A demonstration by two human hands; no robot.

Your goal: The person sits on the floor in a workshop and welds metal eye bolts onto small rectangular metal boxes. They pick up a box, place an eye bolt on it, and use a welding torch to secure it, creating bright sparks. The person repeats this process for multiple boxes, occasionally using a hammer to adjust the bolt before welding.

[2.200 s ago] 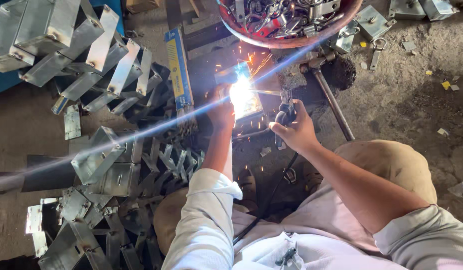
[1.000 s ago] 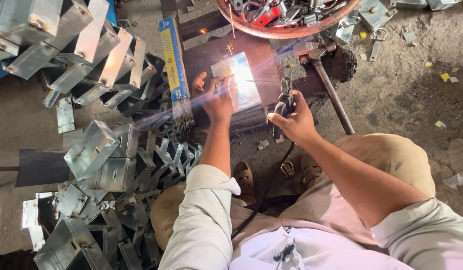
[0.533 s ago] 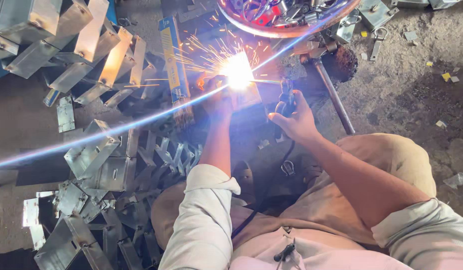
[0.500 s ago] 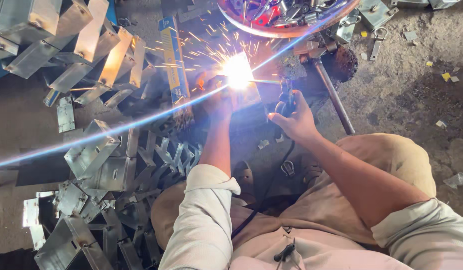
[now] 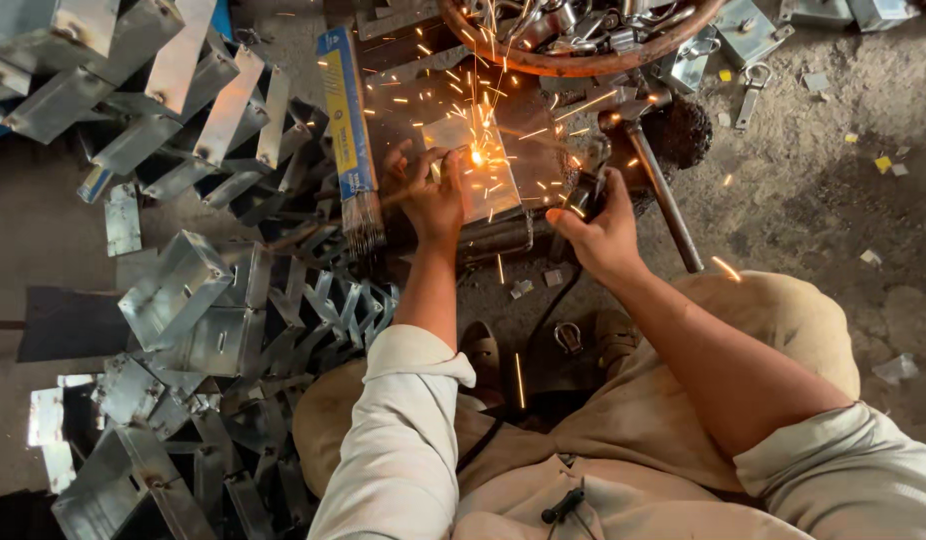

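Landmark: the metal plate lying flat on the dark block in front of the knees. Left hand rests on the plate's near-left edge, fingers curled down onto it, pinning it. Sparks burst just beyond the fingertips, on the plate itself. Right hand, to the plate's right, is closed around a black welding holder; its tip is lost in glare, probably touching the plate. Box of rods stands left of the plate; hammer right.
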